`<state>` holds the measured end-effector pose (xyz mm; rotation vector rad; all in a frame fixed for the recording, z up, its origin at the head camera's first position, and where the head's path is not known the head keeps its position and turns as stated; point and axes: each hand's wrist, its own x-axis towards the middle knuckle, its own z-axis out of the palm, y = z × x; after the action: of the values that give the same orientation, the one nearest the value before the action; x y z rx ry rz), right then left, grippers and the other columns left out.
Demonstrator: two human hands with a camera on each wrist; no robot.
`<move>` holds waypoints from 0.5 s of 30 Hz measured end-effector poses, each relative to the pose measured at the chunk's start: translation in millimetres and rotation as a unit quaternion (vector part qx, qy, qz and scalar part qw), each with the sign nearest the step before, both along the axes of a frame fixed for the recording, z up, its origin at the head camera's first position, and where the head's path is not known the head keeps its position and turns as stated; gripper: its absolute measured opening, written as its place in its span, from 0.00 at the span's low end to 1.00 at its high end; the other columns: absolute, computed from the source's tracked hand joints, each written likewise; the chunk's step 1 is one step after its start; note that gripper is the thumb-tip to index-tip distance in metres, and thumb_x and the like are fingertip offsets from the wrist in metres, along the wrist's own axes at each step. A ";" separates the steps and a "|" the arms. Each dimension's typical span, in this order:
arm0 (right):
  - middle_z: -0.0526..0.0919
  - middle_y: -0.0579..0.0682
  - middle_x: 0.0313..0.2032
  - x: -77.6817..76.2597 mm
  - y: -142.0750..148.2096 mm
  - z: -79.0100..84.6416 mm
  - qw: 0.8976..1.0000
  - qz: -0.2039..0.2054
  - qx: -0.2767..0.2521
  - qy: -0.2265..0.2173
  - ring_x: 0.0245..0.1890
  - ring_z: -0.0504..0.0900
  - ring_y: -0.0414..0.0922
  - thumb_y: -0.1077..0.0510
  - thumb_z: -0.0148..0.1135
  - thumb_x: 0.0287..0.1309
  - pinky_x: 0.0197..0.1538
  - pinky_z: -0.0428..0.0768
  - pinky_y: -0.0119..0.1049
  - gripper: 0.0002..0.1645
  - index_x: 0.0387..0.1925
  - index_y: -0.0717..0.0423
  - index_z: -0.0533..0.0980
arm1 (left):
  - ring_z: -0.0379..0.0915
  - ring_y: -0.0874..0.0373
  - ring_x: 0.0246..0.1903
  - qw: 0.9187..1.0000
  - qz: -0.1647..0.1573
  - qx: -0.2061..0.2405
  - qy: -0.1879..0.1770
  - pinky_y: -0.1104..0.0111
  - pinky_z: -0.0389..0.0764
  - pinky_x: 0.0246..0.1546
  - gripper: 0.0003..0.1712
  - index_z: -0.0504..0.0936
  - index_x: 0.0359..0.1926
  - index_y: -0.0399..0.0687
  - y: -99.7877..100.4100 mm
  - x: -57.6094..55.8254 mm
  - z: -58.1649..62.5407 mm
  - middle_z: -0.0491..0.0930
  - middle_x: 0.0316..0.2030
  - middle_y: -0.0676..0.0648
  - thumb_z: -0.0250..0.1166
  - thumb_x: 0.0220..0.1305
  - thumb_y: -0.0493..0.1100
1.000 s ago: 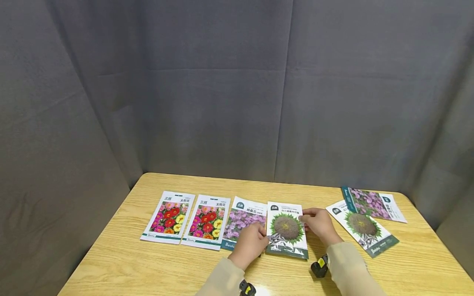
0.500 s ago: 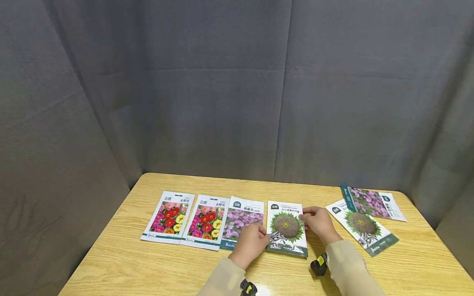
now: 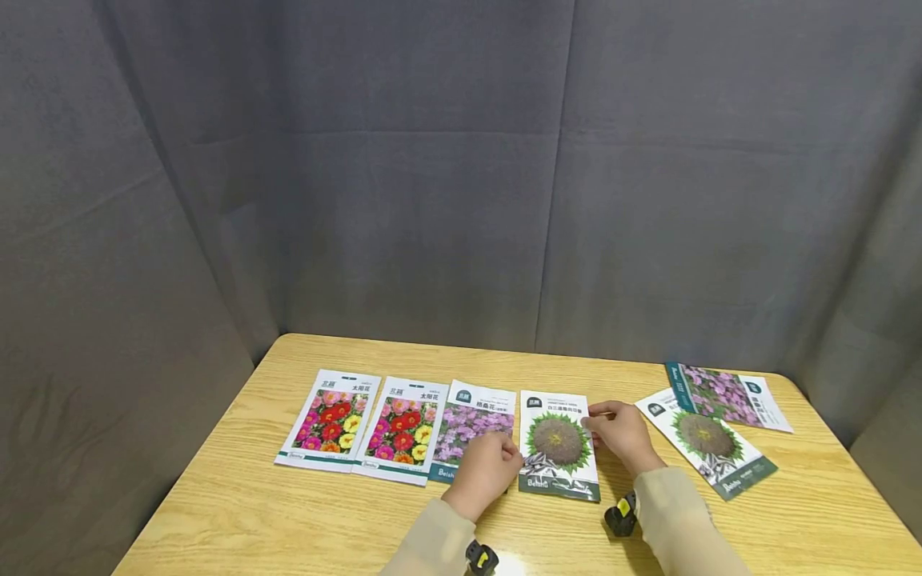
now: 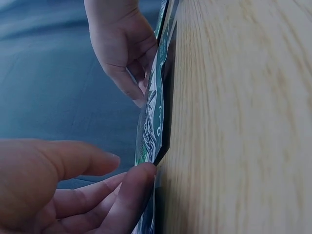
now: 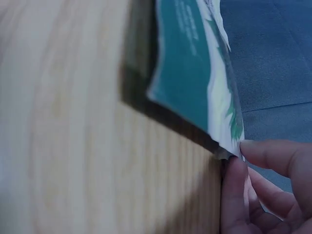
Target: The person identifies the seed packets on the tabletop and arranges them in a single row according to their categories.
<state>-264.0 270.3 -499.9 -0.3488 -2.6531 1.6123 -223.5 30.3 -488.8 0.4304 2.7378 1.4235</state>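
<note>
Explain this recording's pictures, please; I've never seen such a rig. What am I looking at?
There is no machine: a person works with bare hands. The wide picture comes from a head-worn camera, the two close-ups from a camera on each wrist. On the wooden table lie two bright flower packets, a purple flower packet and, far right, a second sunflower packet partly overlapped by a second purple packet. The right hand pinches the edge of the central sunflower packet; the left hand is at its left edge, perhaps touching.
</note>
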 end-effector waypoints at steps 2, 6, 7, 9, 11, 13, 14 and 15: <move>0.83 0.60 0.35 1.2 -0.6 0.8 1.000 0.002 0.014 0.007 0.26 0.81 0.44 0.65 0.63 0.63 0.32 0.84 0.37 0.18 0.51 0.74 0.77 | 0.77 0.59 0.27 1.000 -0.002 -0.001 0.001 0.65 0.80 0.30 0.02 0.84 0.33 0.39 -0.1 -0.1 0.5 0.83 0.28 0.47 0.67 0.62 0.34; 0.84 0.59 0.33 3.1 -1.1 1.1 0.999 0.008 0.041 0.016 0.25 0.81 0.44 0.64 0.65 0.62 0.33 0.84 0.38 0.16 0.47 0.73 0.78 | 0.79 0.59 0.28 1.000 -0.007 -0.003 0.004 0.65 0.80 0.31 0.02 0.85 0.34 0.38 -0.3 0.3 1.0 0.84 0.28 0.46 0.67 0.62 0.34; 0.84 0.58 0.32 3.5 -1.2 1.0 0.999 0.009 0.044 0.016 0.25 0.81 0.44 0.64 0.65 0.62 0.33 0.84 0.39 0.15 0.47 0.72 0.78 | 0.78 0.59 0.27 1.000 -0.009 -0.003 0.005 0.66 0.80 0.30 0.02 0.85 0.33 0.38 -0.4 0.5 1.2 0.84 0.28 0.47 0.67 0.62 0.33; 0.83 0.57 0.32 3.7 -1.1 0.4 0.999 0.011 0.042 0.015 0.26 0.81 0.44 0.64 0.65 0.62 0.34 0.83 0.38 0.15 0.46 0.72 0.78 | 0.76 0.61 0.25 1.000 -0.013 -0.003 0.008 0.66 0.79 0.29 0.02 0.84 0.32 0.38 -0.4 0.8 1.6 0.83 0.27 0.47 0.66 0.63 0.33; 0.83 0.57 0.32 4.1 -1.3 0.2 0.999 0.016 0.042 0.016 0.26 0.81 0.44 0.64 0.65 0.63 0.34 0.83 0.38 0.14 0.46 0.72 0.78 | 0.74 0.62 0.24 1.000 -0.014 -0.004 0.011 0.67 0.78 0.28 0.03 0.84 0.31 0.39 -0.4 1.1 1.7 0.82 0.26 0.48 0.66 0.63 0.33; 0.82 0.57 0.32 4.3 -1.6 -0.1 0.999 0.021 0.043 0.017 0.26 0.81 0.44 0.64 0.65 0.63 0.33 0.82 0.38 0.14 0.46 0.72 0.78 | 0.73 0.62 0.24 1.000 -0.015 -0.005 0.012 0.67 0.77 0.28 0.04 0.84 0.31 0.39 -0.4 1.1 1.5 0.82 0.26 0.49 0.66 0.63 0.33; 0.82 0.56 0.32 4.1 -1.7 -0.5 0.999 0.023 0.043 0.018 0.26 0.81 0.45 0.64 0.65 0.63 0.33 0.82 0.38 0.14 0.46 0.72 0.78 | 0.73 0.62 0.24 1.000 -0.014 -0.006 0.011 0.66 0.77 0.28 0.04 0.84 0.31 0.39 -0.4 1.1 1.3 0.82 0.26 0.49 0.66 0.63 0.33; 0.82 0.56 0.31 4.4 -2.0 -0.5 0.999 0.025 0.044 0.018 0.26 0.80 0.45 0.64 0.65 0.63 0.33 0.82 0.38 0.14 0.45 0.72 0.78 | 0.74 0.61 0.25 1.000 -0.013 -0.007 0.010 0.66 0.78 0.29 0.03 0.84 0.31 0.39 -0.5 1.2 1.2 0.82 0.27 0.49 0.66 0.63 0.33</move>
<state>-259.6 268.3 -500.5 -0.2509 -2.7165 1.4943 -222.3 29.8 -487.6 0.4817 2.7452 1.4017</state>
